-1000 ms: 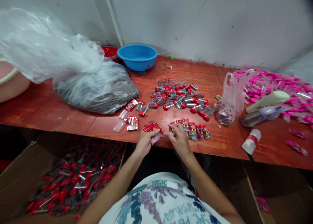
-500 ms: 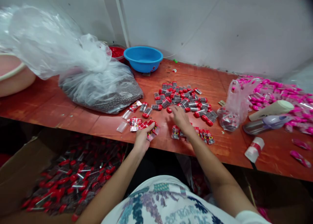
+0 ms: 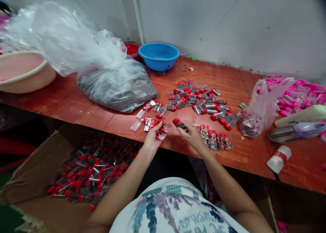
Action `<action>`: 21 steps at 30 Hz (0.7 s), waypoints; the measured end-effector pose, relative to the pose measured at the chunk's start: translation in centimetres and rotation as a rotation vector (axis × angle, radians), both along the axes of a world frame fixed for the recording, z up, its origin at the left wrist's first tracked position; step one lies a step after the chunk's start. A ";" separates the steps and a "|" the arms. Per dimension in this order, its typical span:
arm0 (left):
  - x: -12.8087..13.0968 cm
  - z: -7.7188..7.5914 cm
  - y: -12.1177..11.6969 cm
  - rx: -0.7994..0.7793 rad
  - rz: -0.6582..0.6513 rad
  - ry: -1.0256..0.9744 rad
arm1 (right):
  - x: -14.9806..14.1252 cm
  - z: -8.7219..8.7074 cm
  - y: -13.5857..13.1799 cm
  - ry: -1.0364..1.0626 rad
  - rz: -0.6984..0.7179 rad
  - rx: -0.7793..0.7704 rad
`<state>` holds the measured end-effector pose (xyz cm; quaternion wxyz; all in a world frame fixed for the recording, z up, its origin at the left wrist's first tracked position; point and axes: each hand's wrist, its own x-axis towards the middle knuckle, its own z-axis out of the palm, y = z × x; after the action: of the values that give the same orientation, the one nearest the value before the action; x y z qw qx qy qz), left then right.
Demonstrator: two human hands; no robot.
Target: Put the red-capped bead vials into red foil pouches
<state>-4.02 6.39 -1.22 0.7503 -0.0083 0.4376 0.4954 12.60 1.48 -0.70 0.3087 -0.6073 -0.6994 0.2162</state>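
Note:
My left hand (image 3: 153, 138) is closed on a few red printed labels (image 3: 161, 131) near the table's front edge. In my right hand (image 3: 191, 134), between thumb and fingers, is a small clear bottle with a red cap (image 3: 177, 122) and dark contents. More such bottles (image 3: 201, 99) lie in a loose pile beyond my hands. Several bottles with red labels (image 3: 216, 139) stand or lie in a row just right of my right hand, partly hidden by it. Loose red labels (image 3: 148, 123) and a clear empty tube (image 3: 136, 126) lie left of my left hand.
A tied plastic bag of dark beads (image 3: 122, 87) sits left, near a blue basin (image 3: 159, 55) and a pale basin (image 3: 25, 70). A cardboard box (image 3: 38, 161) below holds many red-capped bottles. At right are a small plastic bag (image 3: 254, 114), a label roll (image 3: 278, 159) and pink items (image 3: 300, 94).
My right hand has drawn back from the pile toward my left hand, bringing a red-capped bottle. The left hand still grips the labels. The view has shifted a little left.

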 end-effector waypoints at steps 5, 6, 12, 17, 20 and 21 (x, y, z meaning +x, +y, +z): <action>0.9 0.0 -0.2 -0.006 -0.025 -0.026 | -2.3 0.3 -3.2 0.344 -0.032 0.041; 1.1 0.0 -0.2 -0.003 -0.028 -0.026 | -2.5 0.1 -3.3 0.357 -0.050 0.043; 1.7 0.4 -0.9 0.114 -0.002 0.059 | -2.2 -0.4 -3.5 0.358 -0.114 0.035; 2.0 1.2 -1.4 0.267 0.076 0.175 | -2.9 -0.7 -4.0 0.515 -0.132 0.020; 2.3 1.8 -1.7 0.328 0.065 0.204 | -3.4 -1.0 -4.1 0.705 -0.259 -0.023; 2.3 1.9 -1.8 0.348 0.055 0.214 | -3.4 -1.0 -4.1 0.752 -0.274 -0.038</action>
<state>-1.68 4.57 0.69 0.6760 0.1620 0.4223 0.5818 9.15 -2.65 -1.73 0.5581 -0.5790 -0.4458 0.3931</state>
